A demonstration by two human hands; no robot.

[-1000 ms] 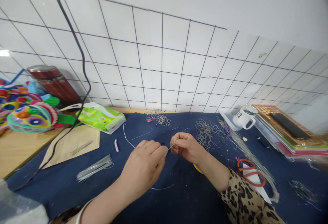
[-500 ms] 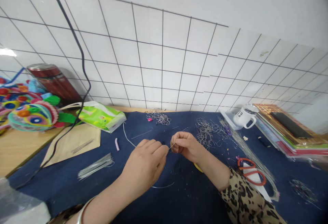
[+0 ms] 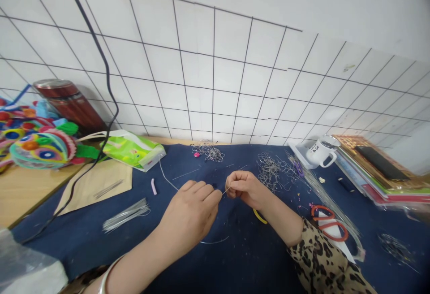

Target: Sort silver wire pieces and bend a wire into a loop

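Observation:
My left hand [image 3: 191, 215] and my right hand [image 3: 245, 188] meet over the middle of a dark blue cloth [image 3: 235, 262]. Both are pinched closed on a thin silver wire [image 3: 225, 191] that spans the small gap between their fingertips. What the left fingertips press against the wire is too small to make out. A loose curved wire [image 3: 211, 241] lies on the cloth just under my left hand, and a yellow piece [image 3: 259, 216] shows below my right wrist.
A bundle of straight wires [image 3: 126, 213] and a brown envelope [image 3: 96, 186] lie at left, with a green packet [image 3: 132, 150], colourful paper craft [image 3: 36, 148] and a red flask [image 3: 69, 105]. Tangled wire piles [image 3: 272, 168], orange scissors [image 3: 327, 224], a white mug [image 3: 320, 153] and stacked sheets [image 3: 376, 168] sit at right. A black cable [image 3: 107, 83] hangs at left.
Both hands stay pinched on the wire and have shifted only slightly; the view has tilted down a little.

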